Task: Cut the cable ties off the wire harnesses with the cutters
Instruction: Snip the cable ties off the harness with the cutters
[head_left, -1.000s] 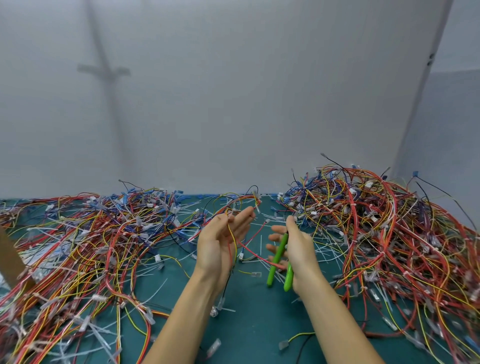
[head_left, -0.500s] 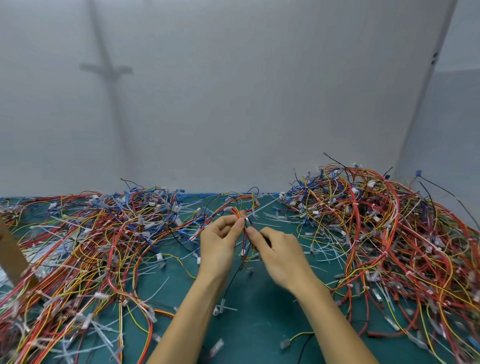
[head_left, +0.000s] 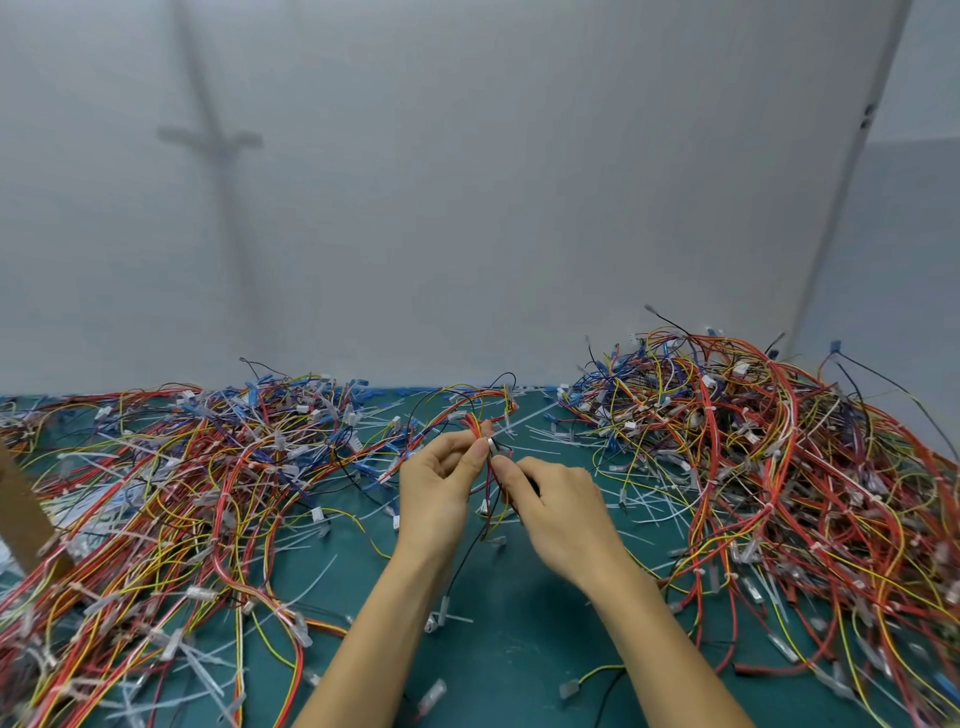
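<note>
— Where is the harness?
— Mid-mat, between left pile and right pile.
— Held how?
— Left hand pinches it, thumb to forefinger; right hand, fingers curled, nips it just below. It runs near-to-far, its far end looping away.

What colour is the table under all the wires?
The table top is dark teal green, clearest in the head view.

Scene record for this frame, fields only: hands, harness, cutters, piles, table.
left hand: pinches the harness near its top
right hand: fingertips pinch the harness just below
harness: red, yellow and black wires, held above the table
cutters: not visible
left pile: tangled wires
right pile: tangled wires, taller
table: green, cut ties scattered
</note>
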